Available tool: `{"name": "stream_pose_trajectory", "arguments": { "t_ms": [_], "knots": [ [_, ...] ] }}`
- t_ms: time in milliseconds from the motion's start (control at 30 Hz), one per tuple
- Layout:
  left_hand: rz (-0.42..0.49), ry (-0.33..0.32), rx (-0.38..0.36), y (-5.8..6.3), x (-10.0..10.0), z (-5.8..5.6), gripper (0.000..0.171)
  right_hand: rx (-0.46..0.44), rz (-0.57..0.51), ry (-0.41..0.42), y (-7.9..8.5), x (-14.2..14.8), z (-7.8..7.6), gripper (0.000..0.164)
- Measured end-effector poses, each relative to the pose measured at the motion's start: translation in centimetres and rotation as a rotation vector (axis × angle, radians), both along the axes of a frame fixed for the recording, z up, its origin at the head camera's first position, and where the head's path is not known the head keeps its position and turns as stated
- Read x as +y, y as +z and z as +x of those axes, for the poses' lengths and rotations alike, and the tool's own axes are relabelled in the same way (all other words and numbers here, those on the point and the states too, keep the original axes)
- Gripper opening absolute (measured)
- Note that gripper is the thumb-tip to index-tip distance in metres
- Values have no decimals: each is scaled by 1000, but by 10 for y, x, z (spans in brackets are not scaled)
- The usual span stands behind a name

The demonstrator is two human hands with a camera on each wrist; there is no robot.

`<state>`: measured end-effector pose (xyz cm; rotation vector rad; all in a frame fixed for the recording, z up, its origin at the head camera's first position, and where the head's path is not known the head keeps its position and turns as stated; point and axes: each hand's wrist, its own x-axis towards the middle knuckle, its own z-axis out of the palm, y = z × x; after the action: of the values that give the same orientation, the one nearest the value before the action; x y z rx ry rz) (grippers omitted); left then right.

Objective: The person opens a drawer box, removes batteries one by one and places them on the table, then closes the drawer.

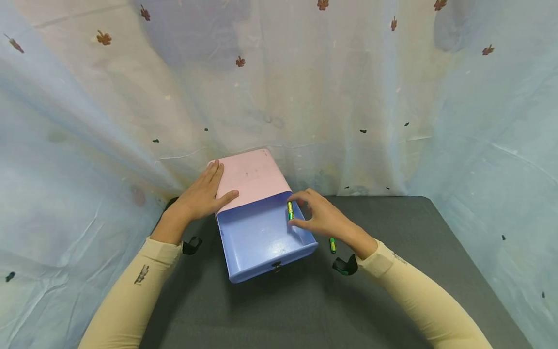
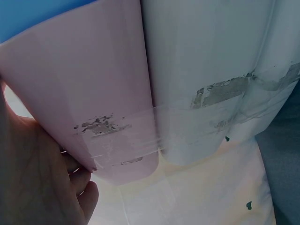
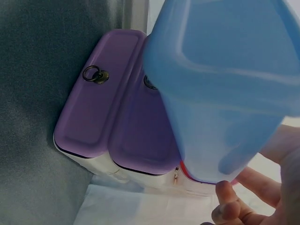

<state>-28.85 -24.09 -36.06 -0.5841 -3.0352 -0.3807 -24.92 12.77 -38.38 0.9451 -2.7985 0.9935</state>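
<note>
A stacked drawer unit has a pink casing [image 1: 250, 177] on top, with its light blue drawer [image 1: 261, 242] pulled out towards the person. The left hand [image 1: 200, 196] rests on the pink casing, thumb spread along its top; in the left wrist view this hand [image 2: 42, 173] lies along the casing's edge. Over the drawer's right side, the right hand [image 1: 322, 215] pinches a green and yellow battery [image 1: 290, 211] between thumb and index finger. The right wrist view shows the drawer [image 3: 225, 93] from outside with the right hand [image 3: 262, 197] beside it; the battery is hidden there.
Another green battery [image 1: 333, 245] lies on the dark grey table [image 1: 279, 320], right of the drawer. Two purple drawer fronts [image 3: 84, 103] with ring pulls sit below the blue drawer. A pale patterned curtain [image 1: 296, 97] hangs behind the table and at both sides.
</note>
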Motion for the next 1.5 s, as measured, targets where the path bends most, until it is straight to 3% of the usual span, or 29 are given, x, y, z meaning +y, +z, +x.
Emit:
{"name": "stream_pose_trajectory", "arguments": {
  "t_ms": [367, 1100, 1500],
  "knots": [
    [-2, 4, 8, -2, -1, -2, 108, 10, -98, 8, 0, 9, 2, 57],
    [10, -2, 4, -2, -1, -1, 111, 72, -171, -29, -7, 42, 5, 55],
    [-13, 3, -11, -1, -3, -2, 110, 62, -165, -103, -24, 67, 6, 54]
  ]
}}
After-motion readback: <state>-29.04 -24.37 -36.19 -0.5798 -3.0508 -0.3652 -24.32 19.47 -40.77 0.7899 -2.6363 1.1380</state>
